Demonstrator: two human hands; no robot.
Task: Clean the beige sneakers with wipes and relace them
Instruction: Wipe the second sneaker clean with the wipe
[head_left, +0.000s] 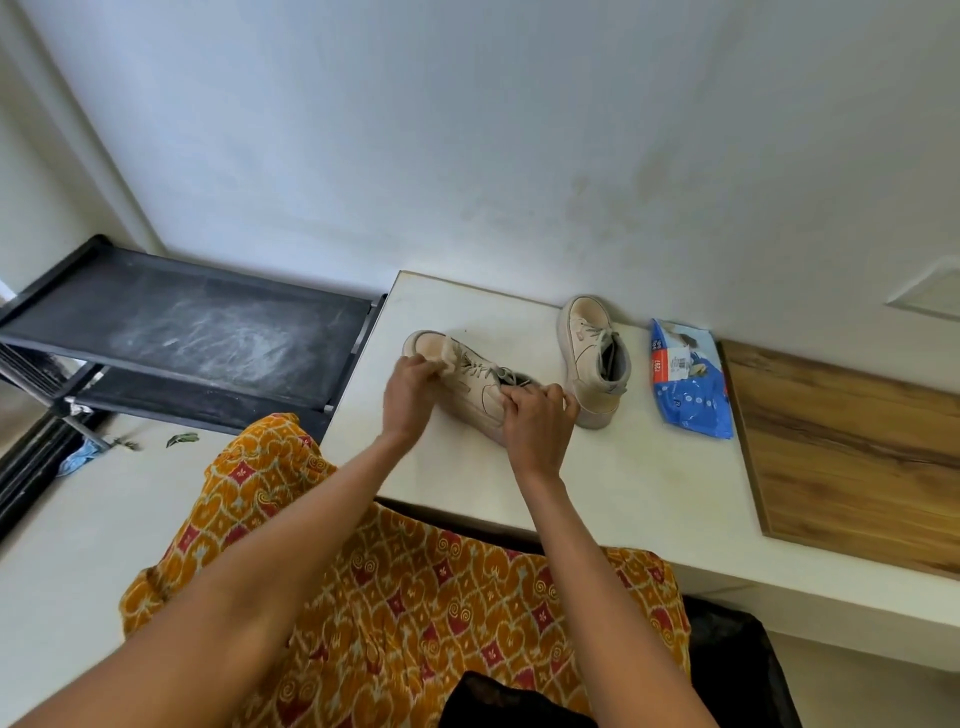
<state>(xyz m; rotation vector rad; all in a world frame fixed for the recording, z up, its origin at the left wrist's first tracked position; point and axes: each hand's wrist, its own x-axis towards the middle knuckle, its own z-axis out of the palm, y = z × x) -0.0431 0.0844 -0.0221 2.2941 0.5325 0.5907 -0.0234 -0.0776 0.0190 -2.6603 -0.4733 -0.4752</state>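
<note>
Two beige sneakers sit on a white table (639, 483). The near sneaker (470, 382) lies across the table with its toe pointing left and its laces in. My left hand (413, 392) presses a beige wipe (448, 358) against the toe end. My right hand (535, 418) grips the same sneaker at its heel and collar. The second sneaker (592, 358) stands just behind and to the right, laced, toe pointing away. A blue wipes packet (688, 382) lies flat to the right of it.
A wooden board (852, 447) covers the table's right end. A dusty black shelf rack (192, 332) stands left of the table, against the wall. My orange patterned garment (395, 582) fills the foreground below the table's front edge.
</note>
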